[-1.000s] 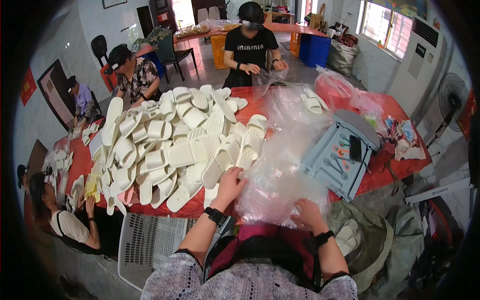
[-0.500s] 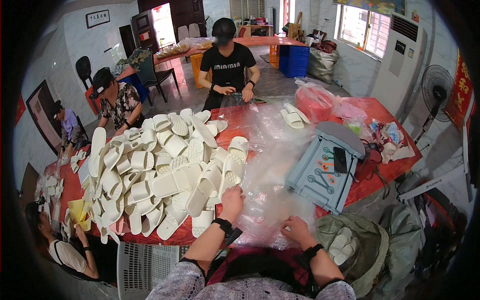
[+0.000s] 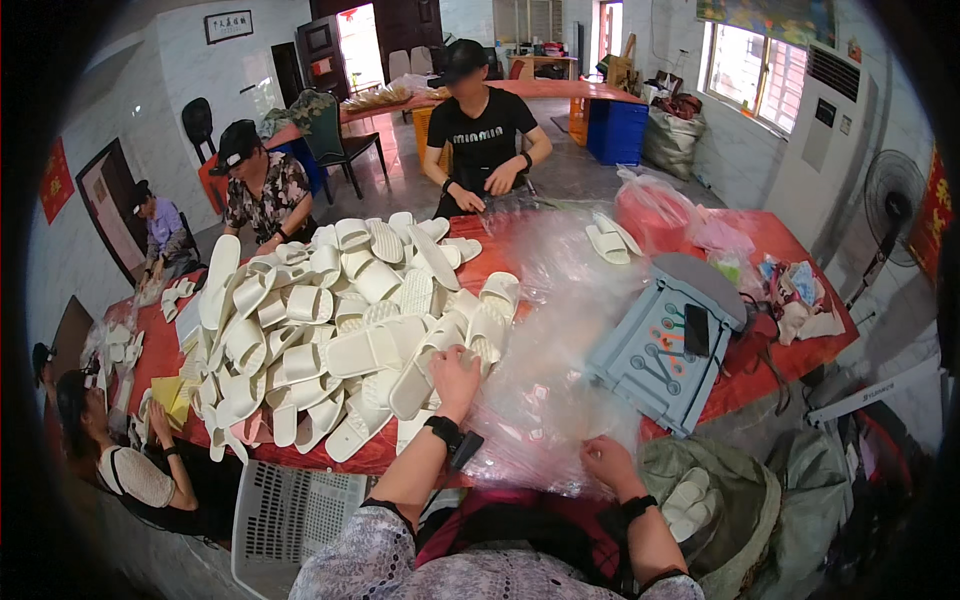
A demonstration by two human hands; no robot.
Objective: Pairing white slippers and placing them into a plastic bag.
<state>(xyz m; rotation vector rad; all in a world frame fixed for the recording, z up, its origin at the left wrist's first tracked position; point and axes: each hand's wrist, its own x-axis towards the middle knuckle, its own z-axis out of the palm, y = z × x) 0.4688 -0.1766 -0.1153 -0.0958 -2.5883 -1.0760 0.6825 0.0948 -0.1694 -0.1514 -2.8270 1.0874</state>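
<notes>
A big heap of white slippers [image 3: 340, 320] covers the left half of a red table [image 3: 775, 350]. My left hand [image 3: 455, 370] reaches into the near right side of the heap and closes on a white slipper [image 3: 425, 372]. My right hand [image 3: 607, 461] pinches the near edge of a pile of clear plastic bags [image 3: 550, 400] in front of me. A black watch sits on each of my wrists.
A grey plastic stool [image 3: 665, 345] lies tipped on the table with a black phone [image 3: 697, 330] on it. A white basket [image 3: 285, 520] stands below left. Four other people work round the table. A fan [image 3: 890, 200] stands right, and a green bag [image 3: 720, 500] holds slippers.
My view has lifted slightly. My left hand has moved from the plastic bags up into the slipper heap and gripped a slipper. My right hand stays at the bags' edge.
</notes>
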